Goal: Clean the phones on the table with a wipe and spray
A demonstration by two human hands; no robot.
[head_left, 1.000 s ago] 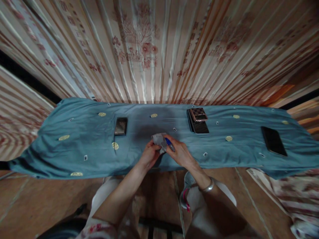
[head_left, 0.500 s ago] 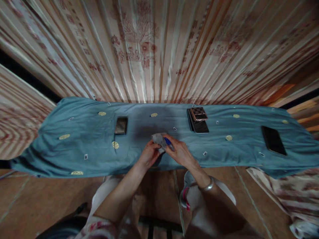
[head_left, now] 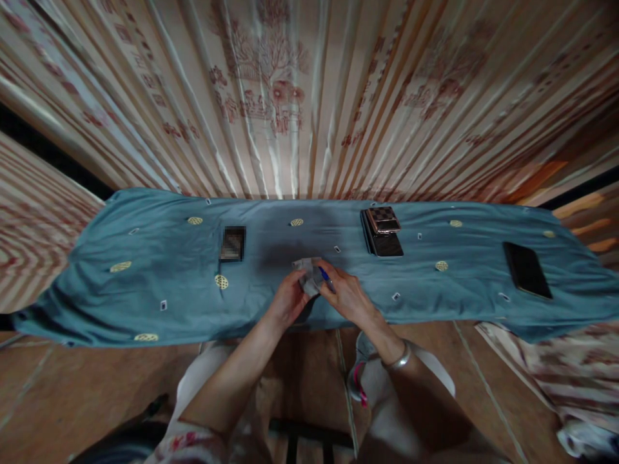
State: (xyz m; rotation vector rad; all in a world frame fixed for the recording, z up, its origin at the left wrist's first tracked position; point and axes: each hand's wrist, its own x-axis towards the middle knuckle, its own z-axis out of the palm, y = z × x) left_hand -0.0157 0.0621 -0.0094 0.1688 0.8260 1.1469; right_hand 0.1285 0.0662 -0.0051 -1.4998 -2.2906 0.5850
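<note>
A small grey cloth [head_left: 309, 278] is bunched between my two hands, above the near half of the covered table. My left hand [head_left: 289, 299] is closed on its left side, thumb over the top. In my right hand [head_left: 349, 295] is a slim blue pen-like object [head_left: 327, 279], and the fingers of that hand also press against the cloth's right side. Part of the blue object is hidden by the fingers, so its exact kind is unclear.
Teal patterned fabric [head_left: 271, 309] covers the table. A blurred-out dark item [head_left: 233, 244] lies left; flat black devices [head_left: 387, 245] topped by a checkered case [head_left: 383, 219] lie right of centre. Farther right is a black phone [head_left: 527, 270]. Curtains [head_left: 309, 129] hang behind.
The cloth has shifted slightly in my fingers, with my left thumb moved on it. The blue object has turned a little. The whole view has drifted slightly.
</note>
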